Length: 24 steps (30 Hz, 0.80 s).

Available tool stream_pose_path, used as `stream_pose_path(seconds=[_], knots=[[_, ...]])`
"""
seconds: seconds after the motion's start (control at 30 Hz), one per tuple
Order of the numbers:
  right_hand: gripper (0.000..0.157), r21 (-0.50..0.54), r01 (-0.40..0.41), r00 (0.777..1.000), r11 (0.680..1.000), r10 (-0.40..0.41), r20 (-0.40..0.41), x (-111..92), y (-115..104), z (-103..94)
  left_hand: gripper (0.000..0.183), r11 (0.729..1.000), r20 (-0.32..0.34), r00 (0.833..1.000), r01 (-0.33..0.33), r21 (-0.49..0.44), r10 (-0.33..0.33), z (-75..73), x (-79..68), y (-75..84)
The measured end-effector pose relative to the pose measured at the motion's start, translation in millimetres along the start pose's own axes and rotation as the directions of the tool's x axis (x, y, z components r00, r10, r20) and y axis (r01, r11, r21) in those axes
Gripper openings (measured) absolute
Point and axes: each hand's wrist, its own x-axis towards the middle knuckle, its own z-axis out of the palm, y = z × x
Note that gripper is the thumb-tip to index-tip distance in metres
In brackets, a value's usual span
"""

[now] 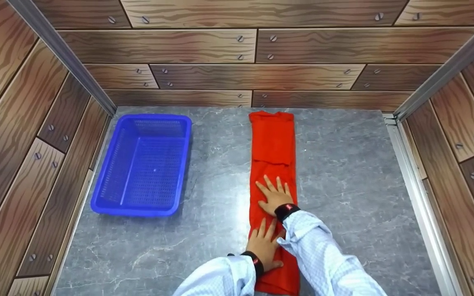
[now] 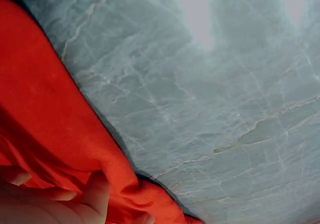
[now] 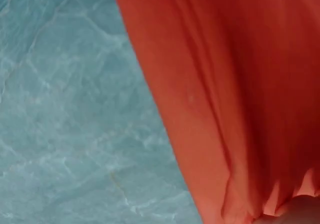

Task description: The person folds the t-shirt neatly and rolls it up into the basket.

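A red cloth (image 1: 273, 139), folded into a long narrow strip, lies lengthwise on the grey marbled table. Its far part shows a doubled-over layer with a crosswise edge. My right hand (image 1: 275, 199) rests on the middle of the strip with its fingers spread. Closer to me, my left hand (image 1: 263, 246) lies on the near part, fingers also spread and straight. In the left wrist view the red cloth (image 2: 55, 94) wrinkles around the fingers of the left hand (image 2: 55, 206). The right wrist view shows the cloth (image 3: 190, 94) with lengthwise creases; only a bit of the right hand (image 3: 300, 211) shows.
On the left of the table (image 1: 352, 164) stands a blue perforated plastic basket (image 1: 182, 164) with nothing in it. Wood-patterned panels (image 1: 204, 45) wall in the back and both sides. A metal rail (image 1: 416, 205) runs along the right edge.
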Motion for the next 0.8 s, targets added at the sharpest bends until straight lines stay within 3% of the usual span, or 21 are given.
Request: stream_pose_path(seconds=[0.13, 0.2, 0.3, 0.4, 0.57, 0.73, 0.8], knots=[[0.061, 0.022, 0.012, 0.999, 1.000, -0.011, -0.045, -5, 1, -0.1, 0.092, 1.000, -0.064, 0.998, 0.001, -0.030, -0.003, 4.6, -7.9, -1.9], [0.060, 0.033, 0.059, 0.991, 0.998, -0.055, -0.121, -14, 4, 0.5, 0.092, 0.998, -0.119, 0.993, 0.000, -0.062, -0.008, 10.3, -12.5, -3.9], [0.057, -0.020, 0.150, 0.953, 0.988, -0.150, -0.263, -36, 13, 4.9, 0.094, 0.995, -0.164, 0.986, 0.003, -0.104, -0.020, 19.1, -18.7, -8.3], [0.054, -0.121, 0.194, 0.910, 0.973, -0.225, -0.347, -66, 29, 19.5, 0.095, 0.992, -0.148, 0.989, 0.005, -0.123, -0.024, 23.6, -22.7, -9.2], [0.056, -0.220, 0.200, 0.908, 0.955, -0.265, -0.324, -95, 45, 43.9, 0.094, 0.989, -0.077, 0.997, 0.015, -0.144, -0.026, 20.8, -22.2, -10.3], [0.056, -0.198, 0.184, 0.902, 0.963, -0.245, -0.356, -89, 42, 46.6, 0.095, 0.987, -0.059, 0.996, 0.055, -0.150, -0.064, 16.6, -12.3, -15.3], [0.055, -0.178, 0.166, 0.909, 0.970, -0.220, -0.354, -84, 39, 43.6, 0.095, 0.987, -0.069, 0.995, 0.067, -0.147, -0.077, 15.8, -7.2, -18.3]])
